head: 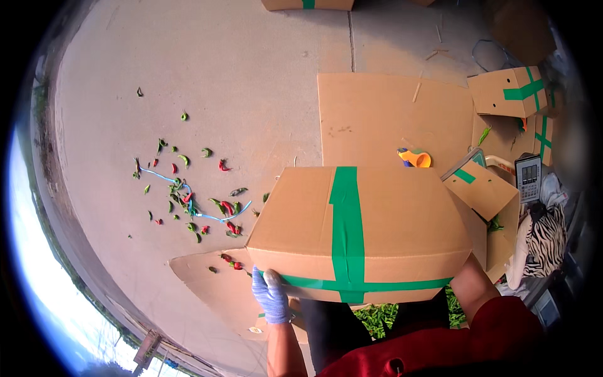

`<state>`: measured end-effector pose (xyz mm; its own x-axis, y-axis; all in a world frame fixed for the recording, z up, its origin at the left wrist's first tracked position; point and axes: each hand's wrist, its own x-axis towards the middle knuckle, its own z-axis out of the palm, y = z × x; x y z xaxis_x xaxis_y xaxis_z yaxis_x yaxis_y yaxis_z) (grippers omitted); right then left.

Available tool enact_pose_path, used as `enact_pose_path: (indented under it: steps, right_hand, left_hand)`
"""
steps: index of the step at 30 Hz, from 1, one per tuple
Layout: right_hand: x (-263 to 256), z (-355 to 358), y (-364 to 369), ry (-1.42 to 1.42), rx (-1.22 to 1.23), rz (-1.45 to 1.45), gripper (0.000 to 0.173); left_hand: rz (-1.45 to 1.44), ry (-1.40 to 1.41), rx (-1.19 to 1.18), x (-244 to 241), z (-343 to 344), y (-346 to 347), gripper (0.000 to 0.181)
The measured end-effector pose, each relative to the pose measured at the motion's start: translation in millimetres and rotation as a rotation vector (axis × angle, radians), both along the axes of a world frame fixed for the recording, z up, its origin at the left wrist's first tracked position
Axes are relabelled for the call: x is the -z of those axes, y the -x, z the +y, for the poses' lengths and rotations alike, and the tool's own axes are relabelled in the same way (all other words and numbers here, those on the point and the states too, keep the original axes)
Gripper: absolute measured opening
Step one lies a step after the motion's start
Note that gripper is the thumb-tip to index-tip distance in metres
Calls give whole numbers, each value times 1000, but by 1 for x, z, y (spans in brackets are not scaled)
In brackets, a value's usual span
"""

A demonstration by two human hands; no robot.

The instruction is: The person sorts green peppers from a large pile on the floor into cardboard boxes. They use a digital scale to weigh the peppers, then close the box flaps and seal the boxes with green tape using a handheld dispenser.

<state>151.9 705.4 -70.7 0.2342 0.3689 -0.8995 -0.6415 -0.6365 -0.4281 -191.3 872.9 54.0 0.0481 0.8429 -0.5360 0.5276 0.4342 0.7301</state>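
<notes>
A large cardboard box (292,212) is held up in front of my body, its top and near side facing me. Green tape (347,217) runs over the top and meets another strip across the near side. My left hand (273,297), in a pale blue knitted glove, grips the box's lower left corner, its thumb on the near face. My right hand is hidden behind the box's right side; only the bare forearm below a red sleeve shows. Under the box, between my dark-trousered legs, lie many green peppers (379,318).
Red and green peppers (227,207) and a blue strap (214,217) litter the concrete floor to the left. Ahead, a tape dispenser (417,159) sits on a flat cardboard sheet (377,118). To the right are a taped box (499,94), an open box (506,235) and a scale display (527,176).
</notes>
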Motion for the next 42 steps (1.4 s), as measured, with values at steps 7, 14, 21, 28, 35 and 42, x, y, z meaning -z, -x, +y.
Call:
enact_pose_path:
  steps: [7,14,21,28,35,42]
  right_hand:
    - [-243,118,-71,-423,283,47,72]
    - [-371,366,-230,-788,408,-101,75]
    - [-381,556,-397,-785,660,-311,77]
    - [-351,608,-388,-342,409,-1117,87]
    - [-317,503,-283,-545,378,-665,74]
    - [-178,85,-34,503,204,-271,49]
  left_hand:
    - [-295,-230,284,-242,120,-77,74]
    - [-467,-684,415,-354,372,-220,63]
    - [-302,-665,500,-320,658,-478,59]
    - [-511,-839,452,-272,703,-552,51]
    - [-249,-792,698,-296,710,-515,56]
    - [-33,-1380,525,-277,582,-489,49]
